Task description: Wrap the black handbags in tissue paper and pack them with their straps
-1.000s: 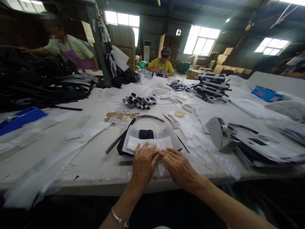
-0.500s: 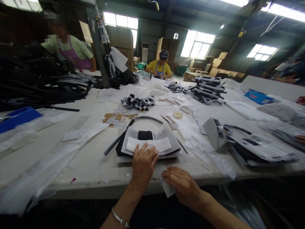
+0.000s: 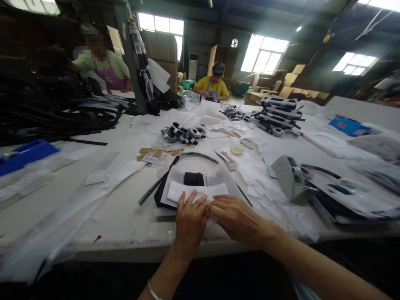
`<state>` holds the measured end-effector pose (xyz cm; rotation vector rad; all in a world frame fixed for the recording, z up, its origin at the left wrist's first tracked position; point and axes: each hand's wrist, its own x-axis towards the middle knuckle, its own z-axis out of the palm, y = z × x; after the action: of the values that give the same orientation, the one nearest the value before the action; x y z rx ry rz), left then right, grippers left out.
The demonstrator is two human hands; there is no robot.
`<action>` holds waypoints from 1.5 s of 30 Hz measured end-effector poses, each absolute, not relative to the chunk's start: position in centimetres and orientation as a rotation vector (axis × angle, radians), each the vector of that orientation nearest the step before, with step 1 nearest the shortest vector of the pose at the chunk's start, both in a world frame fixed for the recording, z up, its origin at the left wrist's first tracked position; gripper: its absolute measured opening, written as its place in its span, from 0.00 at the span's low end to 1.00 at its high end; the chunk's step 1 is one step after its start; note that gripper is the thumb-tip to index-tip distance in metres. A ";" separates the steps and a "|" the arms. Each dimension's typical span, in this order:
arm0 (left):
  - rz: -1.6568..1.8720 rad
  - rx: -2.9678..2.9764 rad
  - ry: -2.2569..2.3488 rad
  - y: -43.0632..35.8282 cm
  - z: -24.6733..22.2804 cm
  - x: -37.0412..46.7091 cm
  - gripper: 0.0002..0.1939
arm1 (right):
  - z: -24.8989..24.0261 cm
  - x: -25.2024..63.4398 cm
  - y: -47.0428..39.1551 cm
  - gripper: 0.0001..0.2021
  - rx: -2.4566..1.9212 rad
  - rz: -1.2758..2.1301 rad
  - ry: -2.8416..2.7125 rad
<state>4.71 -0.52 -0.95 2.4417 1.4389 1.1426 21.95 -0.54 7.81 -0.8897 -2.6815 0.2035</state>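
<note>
A black bag (image 3: 161, 192) lies flat near the table's front edge, covered by a thin white sheet (image 3: 175, 176). On top are a black rolled strap-like piece (image 3: 193, 178), a small clear plastic packet (image 3: 211, 180) and a folded white foam-like strip (image 3: 178, 191). My left hand (image 3: 191, 218) rests on the strip's near edge, its fingers stretched out and slightly apart. Beside it, my right hand (image 3: 237, 218) is closed in a pinch on a piece of translucent film, mostly hidden beneath the fingers. Its fingertips meet those of my left hand.
A grey tape dispenser (image 3: 286, 179) stands right, beside more wrapped bags (image 3: 353, 193). Tan tags (image 3: 158, 153) and bundled straps (image 3: 184, 134) lie beyond. A blue dispenser (image 3: 29, 155) sits left. Two people work across the table, one in a yellow shirt (image 3: 204, 83).
My right hand has moved up and left from the table edge with the film, reaching my left hand's fingertips. My left hand stays on the strip. The camera view has shifted slightly.
</note>
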 end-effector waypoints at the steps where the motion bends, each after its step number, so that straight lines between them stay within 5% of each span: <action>1: 1.140 2.442 1.422 -0.6 -0.8 4.6 0.13 | 8.0 21.9 0.3 0.05 -1.006 0.241 -2.677; 6: 1.101 2.378 1.374 -0.9 0.4 4.1 0.09 | 8.8 21.8 3.8 0.03 -1.469 0.449 -2.580; 16: 1.268 2.252 1.491 -0.5 -0.2 5.5 0.07 | 9.8 22.4 5.7 0.05 -1.444 0.804 -2.503; 23: 1.230 2.352 1.407 -0.4 -0.4 4.7 0.05 | 9.2 24.3 1.7 0.07 -1.314 0.667 -2.685; 27: 1.135 2.321 1.391 -0.3 0.0 4.2 0.13 | 8.6 24.7 0.5 0.08 -1.171 0.611 -2.717; 37: 1.135 2.242 1.559 0.0 0.9 5.9 0.07 | 7.9 24.5 -0.6 0.08 -0.827 0.327 -2.785; 45: 1.136 2.288 1.542 -0.1 0.6 5.8 0.09 | 8.8 24.6 -2.2 0.08 -0.945 0.522 -2.655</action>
<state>5.79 -0.12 0.57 2.2884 1.5415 1.1362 24.63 -2.18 8.82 -0.9451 -2.6546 0.5216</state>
